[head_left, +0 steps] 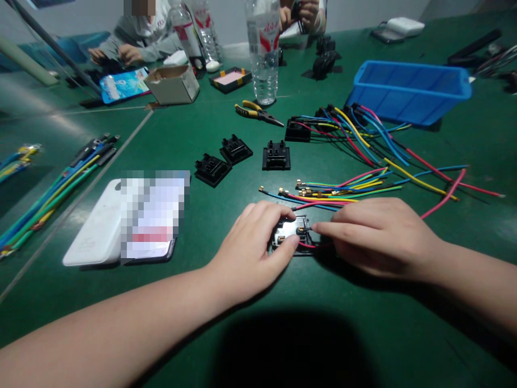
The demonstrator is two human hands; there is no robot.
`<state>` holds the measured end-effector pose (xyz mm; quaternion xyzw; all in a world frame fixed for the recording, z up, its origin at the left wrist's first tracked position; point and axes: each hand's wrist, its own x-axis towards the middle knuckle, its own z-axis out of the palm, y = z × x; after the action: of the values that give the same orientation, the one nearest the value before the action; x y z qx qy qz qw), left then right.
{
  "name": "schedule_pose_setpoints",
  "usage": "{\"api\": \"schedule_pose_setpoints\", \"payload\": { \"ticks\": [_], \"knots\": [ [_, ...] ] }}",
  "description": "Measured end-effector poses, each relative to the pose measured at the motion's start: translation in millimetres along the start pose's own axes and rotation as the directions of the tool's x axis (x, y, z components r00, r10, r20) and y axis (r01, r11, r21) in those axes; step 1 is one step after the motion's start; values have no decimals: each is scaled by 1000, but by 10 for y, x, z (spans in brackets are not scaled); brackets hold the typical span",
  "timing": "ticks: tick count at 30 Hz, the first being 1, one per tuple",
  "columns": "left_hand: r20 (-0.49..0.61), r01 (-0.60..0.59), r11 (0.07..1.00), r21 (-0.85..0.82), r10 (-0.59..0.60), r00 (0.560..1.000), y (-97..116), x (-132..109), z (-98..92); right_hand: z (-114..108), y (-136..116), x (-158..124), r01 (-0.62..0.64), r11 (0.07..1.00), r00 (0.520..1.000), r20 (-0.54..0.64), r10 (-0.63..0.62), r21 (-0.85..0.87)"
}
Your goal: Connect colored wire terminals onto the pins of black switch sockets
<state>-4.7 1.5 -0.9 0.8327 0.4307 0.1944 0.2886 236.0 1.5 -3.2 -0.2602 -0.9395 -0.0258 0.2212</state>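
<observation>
My left hand (pixel 253 249) grips a black connector block (pixel 291 233) lying on the green table, thumb and fingers closed round its left side. My right hand (pixel 375 236) pinches a red wire (pixel 444 198) at the block's right edge, fingertips pressed against a metal terminal. The red wire trails away to the right. Just beyond my hands lies a loose fan of coloured wires (pixel 343 189) with brass terminals.
Three black connector blocks (pixel 235 149) sit mid-table, a wired one (pixel 298 130) beside a blue bin (pixel 410 90). Yellow-handled pliers (pixel 256 112), a water bottle (pixel 263 48), a cardboard box (pixel 173 83), a phone (pixel 121 221) and a wire bundle (pixel 52 191) lie around. Other people sit opposite.
</observation>
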Motion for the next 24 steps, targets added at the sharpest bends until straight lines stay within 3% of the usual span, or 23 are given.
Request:
{"api": "schedule_pose_setpoints", "payload": {
  "ticks": [24],
  "knots": [
    [0,-27,1000,-5,27,1000,-18,8,13,17,9,-6,7,1000,1000,27,-7,6]
  ]
}}
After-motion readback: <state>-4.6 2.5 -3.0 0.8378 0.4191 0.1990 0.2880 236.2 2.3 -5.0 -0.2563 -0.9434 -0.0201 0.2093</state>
